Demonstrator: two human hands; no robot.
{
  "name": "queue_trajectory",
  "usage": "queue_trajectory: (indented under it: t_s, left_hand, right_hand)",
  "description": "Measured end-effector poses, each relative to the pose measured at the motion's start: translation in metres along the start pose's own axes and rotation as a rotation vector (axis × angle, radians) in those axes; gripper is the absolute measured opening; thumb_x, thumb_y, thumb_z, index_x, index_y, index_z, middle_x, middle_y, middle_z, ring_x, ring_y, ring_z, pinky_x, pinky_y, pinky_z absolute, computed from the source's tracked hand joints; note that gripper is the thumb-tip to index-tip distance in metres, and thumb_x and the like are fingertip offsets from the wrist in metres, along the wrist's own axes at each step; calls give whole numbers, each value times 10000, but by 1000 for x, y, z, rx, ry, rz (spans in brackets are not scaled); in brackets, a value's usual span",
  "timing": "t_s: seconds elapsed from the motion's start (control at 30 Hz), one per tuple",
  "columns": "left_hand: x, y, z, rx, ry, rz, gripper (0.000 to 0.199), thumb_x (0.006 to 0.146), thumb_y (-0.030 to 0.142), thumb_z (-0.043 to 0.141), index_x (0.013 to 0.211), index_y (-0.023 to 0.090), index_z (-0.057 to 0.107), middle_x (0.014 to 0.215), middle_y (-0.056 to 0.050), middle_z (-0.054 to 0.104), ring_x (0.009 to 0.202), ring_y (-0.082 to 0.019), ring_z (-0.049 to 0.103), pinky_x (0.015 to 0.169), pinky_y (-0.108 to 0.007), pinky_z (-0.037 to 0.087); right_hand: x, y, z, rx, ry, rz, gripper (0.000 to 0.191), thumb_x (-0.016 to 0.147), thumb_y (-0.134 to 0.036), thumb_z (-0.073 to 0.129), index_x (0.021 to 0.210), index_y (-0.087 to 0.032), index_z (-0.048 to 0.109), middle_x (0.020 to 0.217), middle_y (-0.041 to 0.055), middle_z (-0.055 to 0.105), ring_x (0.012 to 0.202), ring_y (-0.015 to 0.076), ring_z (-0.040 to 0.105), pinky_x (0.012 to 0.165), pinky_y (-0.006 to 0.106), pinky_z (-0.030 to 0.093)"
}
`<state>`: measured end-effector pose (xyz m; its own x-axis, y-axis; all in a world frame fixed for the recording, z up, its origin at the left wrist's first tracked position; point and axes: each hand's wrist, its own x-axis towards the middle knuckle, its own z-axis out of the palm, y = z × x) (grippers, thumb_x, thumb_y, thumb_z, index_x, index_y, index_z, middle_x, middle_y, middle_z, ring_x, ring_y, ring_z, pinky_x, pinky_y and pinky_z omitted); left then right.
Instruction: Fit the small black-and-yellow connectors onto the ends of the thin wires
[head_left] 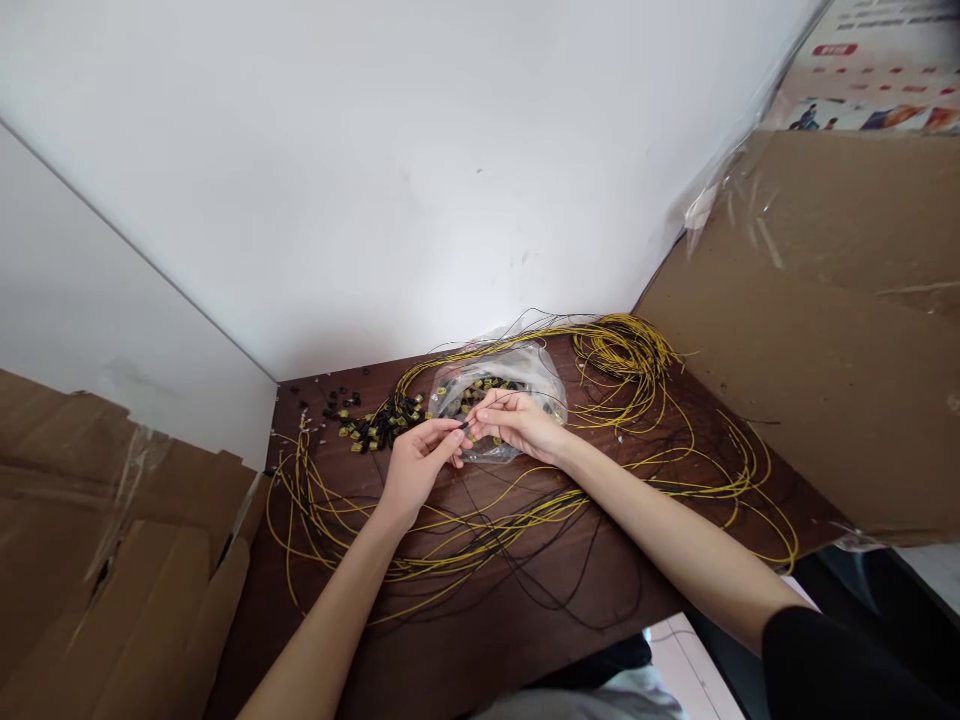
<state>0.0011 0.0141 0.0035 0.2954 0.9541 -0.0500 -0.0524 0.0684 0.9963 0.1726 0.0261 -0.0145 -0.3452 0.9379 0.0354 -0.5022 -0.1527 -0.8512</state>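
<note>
Over the middle of the table my left hand (424, 460) is closed in a pinch on a small black piece (464, 426), perhaps a connector; its exact kind is too small to tell. Almost touching it, my right hand (521, 425) is also closed, fingertips at the other side of that piece. A thin dark wire runs by the right fingers, but what they grip is hidden. Behind both hands lies a clear plastic bag (551, 375) with small black and yellow parts. To the left is a pile of black and yellow connectors (386, 422) joined to wires.
Yellow and black wires (480, 545) stretch across the dark brown table (465, 660) in front of my hands. A wire coil (626, 350) lies at the back right. Cardboard (825, 330) stands on the right, more cardboard (112, 560) on the left, and a white wall (420, 180) behind.
</note>
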Motion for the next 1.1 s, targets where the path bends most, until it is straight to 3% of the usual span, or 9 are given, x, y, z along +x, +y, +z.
queue_trajectory:
  t_s: [0.4, 0.73, 1.1]
  left_hand:
    - [-1, 1, 1, -5, 9, -6, 254, 672, 306, 689, 827, 113, 636, 701, -50, 684, 534, -106, 563, 572, -260, 475]
    - [0, -1, 1, -20, -8, 11, 238, 693, 307, 674, 824, 112, 640, 682, -56, 678, 561, -111, 554, 521, -234, 444]
    - [1, -1, 0, 12, -25, 3, 273, 698, 320, 669, 865, 109, 624, 568, -15, 632, 462, -86, 507, 465, -212, 402]
  right_hand:
    - [1, -1, 3, 75, 103, -59, 191, 705, -256, 714, 807, -149, 594, 736, 24, 679, 636, 93, 629, 641, 216, 519]
    - [-2, -2, 6, -108, 45, -42, 184, 627, -216, 755, 774, -128, 686, 717, 23, 676, 665, 97, 619, 671, 223, 500]
    - [1, -2, 4, 36, 58, -17, 241, 689, -278, 722, 807, -131, 572, 756, 55, 686, 659, 121, 656, 640, 222, 526]
